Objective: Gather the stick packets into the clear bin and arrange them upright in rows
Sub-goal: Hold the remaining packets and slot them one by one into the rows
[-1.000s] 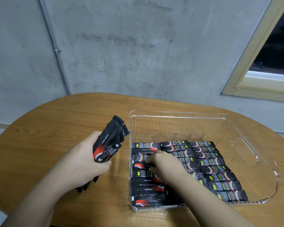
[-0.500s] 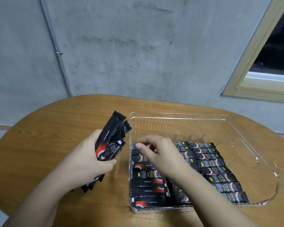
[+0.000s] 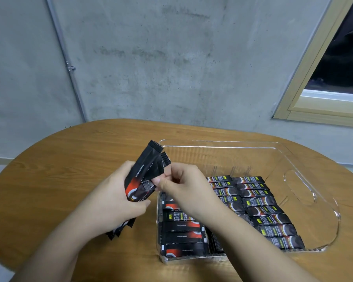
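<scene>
My left hand (image 3: 112, 198) grips a bundle of black and red stick packets (image 3: 144, 174) just left of the clear bin (image 3: 306, 192). The bundle tilts up to the right, with its lower ends sticking out under my palm. My right hand (image 3: 183, 186) has reached over the bin's left wall and pinches one packet of that bundle between thumb and fingers. Inside the bin, several packets (image 3: 261, 210) lie packed in rows across the near half; my right forearm hides part of the middle row.
The bin stands on an oval wooden table (image 3: 69, 159) against a grey concrete wall. The bin's far half and its right end with the cut-out handle (image 3: 300, 188) hold nothing. A window frame (image 3: 314, 102) is at the upper right.
My right hand lifted out of the bin's packet rows and moved left to the bundle in my left hand, where it now pinches a packet. The left hand rose slightly.
</scene>
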Demonstrator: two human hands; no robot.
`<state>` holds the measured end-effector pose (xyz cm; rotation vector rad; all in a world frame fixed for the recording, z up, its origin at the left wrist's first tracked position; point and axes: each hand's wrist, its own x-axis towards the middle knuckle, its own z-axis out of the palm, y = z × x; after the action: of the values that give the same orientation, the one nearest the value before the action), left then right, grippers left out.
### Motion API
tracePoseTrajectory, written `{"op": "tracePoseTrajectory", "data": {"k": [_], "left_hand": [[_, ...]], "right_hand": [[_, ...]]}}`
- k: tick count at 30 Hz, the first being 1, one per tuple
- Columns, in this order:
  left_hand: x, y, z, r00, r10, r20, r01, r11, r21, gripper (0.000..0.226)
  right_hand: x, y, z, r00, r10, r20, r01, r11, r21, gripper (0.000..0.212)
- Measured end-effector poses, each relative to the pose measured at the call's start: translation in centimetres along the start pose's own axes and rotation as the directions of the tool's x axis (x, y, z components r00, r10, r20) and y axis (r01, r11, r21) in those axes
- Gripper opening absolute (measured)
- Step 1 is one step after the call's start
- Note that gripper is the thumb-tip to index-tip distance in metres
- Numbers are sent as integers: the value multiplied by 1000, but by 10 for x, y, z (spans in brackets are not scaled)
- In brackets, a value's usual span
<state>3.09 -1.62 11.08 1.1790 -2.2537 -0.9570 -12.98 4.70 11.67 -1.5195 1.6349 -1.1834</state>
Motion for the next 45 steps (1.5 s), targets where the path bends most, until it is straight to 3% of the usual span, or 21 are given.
{"op": "tracePoseTrajectory", "data": {"k": [6, 10, 13, 18, 23, 27, 32, 36, 45], "left_hand": [[3, -2, -2, 1000, -4, 11, 5, 1000, -28, 55], [4, -10, -5, 999, -33, 16, 33, 999, 15, 54], [2, -17, -8, 997, -76, -2, 76, 997, 23, 52], [4, -20, -8, 996, -93, -17, 93, 995, 26, 49], [4, -19, -7, 995, -99, -2, 99, 993, 58, 48], [3, -20, -8, 994, -109, -4, 109, 992, 64, 50], [3, -19, -9, 995, -100, 7, 99, 993, 66, 48], [2, -18, -9, 994, -104, 21, 103, 993, 59, 52], [3, -19, -7, 994, -104, 17, 103, 992, 72, 50]], "right_hand": [[-3, 8, 0, 993, 62, -99, -36, 967, 250, 18], [-6, 23, -16, 944, 142, -298, -38, 943, 330, 17], [-13, 47, -34, 897, 230, -378, -143, 959, 245, 21], [-19, 83, -46, 866, 399, -301, -370, 917, 150, 10], [-20, 95, -48, 863, 467, -192, -494, 860, -131, 12], [-17, 98, -42, 869, 478, -132, -494, 815, -303, 16], [-15, 99, -32, 889, 430, -156, -448, 749, -488, 22], [-15, 104, -31, 916, 372, -153, -395, 759, -517, 8], [-13, 105, -31, 938, 317, -140, -337, 735, -589, 13]]}}
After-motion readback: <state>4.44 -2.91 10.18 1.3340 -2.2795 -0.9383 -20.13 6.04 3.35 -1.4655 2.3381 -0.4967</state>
